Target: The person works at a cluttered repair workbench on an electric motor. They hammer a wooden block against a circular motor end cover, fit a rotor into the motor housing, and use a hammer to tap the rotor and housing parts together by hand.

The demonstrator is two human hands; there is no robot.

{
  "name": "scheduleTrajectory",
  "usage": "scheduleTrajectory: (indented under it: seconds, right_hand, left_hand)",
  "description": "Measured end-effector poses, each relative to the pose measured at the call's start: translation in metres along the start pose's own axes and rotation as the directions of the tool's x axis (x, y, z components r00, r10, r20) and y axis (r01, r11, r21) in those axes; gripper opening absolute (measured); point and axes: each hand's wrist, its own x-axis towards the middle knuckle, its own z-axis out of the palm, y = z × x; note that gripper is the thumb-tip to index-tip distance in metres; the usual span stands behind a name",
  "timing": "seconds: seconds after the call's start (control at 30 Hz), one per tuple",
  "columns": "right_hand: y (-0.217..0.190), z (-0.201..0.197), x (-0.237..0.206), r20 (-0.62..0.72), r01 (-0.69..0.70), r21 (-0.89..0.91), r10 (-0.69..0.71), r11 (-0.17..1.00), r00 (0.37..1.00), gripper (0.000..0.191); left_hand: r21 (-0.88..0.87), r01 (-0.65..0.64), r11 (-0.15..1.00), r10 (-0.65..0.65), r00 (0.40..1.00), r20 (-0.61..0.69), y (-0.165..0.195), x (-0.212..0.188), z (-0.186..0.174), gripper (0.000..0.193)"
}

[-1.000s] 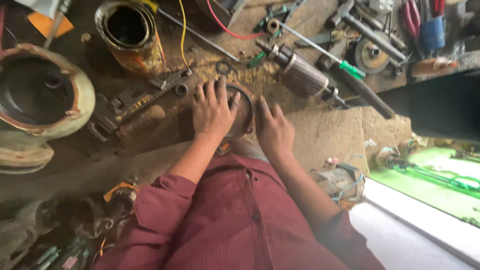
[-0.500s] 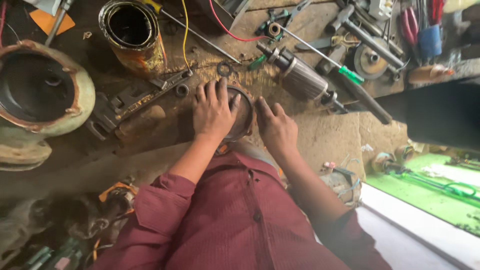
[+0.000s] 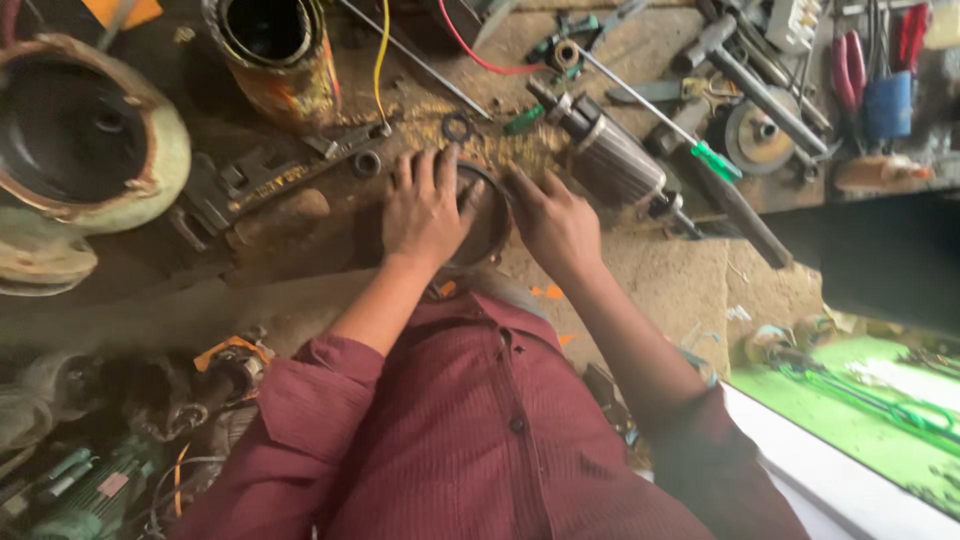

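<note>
- Looking down over a maroon shirt [image 3: 480, 440], I've got both hands on a round dark metal housing with a thin rim [image 3: 487, 215] sitting on the dusty workbench top [image 3: 640, 270], right in front of the body
- Left hand [image 3: 425, 205] lies flat over the housing's left side, fingers spread and pressing down, not curled round anything
- Right hand [image 3: 555, 225] cups the right rim, fingers bent against the edge, thumb tucked in; a steadying hold more than a full clasp
- Just beyond the right hand, a grey ribbed motor rotor on its shaft [image 3: 610, 160] lies tilted, apart from the housing
- A small dark washer ring [image 3: 457, 127] rests just past the fingertips, a long rusty pipe wrench [image 3: 250, 180] off to the left
- My read: this is the seating or freeing stage, hands working the housing in place
- The next move, I judge, calls for an even two-sided grip on the rim so it lifts or turns without tipping into the rotor
</note>
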Motion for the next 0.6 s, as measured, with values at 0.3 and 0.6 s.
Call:
scheduleTrajectory:
  seconds: [0.3,0.6]
  right_hand:
    - [0.011,-0.003,0.006,0.034,0.085,-0.038,-0.084,0.996,0.996,0.034]
    - [0.033,-0.026,0.014,0.341,0.271,-0.307,-0.161,0.912,0.926,0.019]
  left_hand:
    - [-0.009,0.032,0.999,-0.032,0.998,0.057,0.003,0.003,-0.004,0.063]
    - [0.061,-0.067,0.996,0.061,0.994,0.09,0.008,0.005,0.004,0.045]
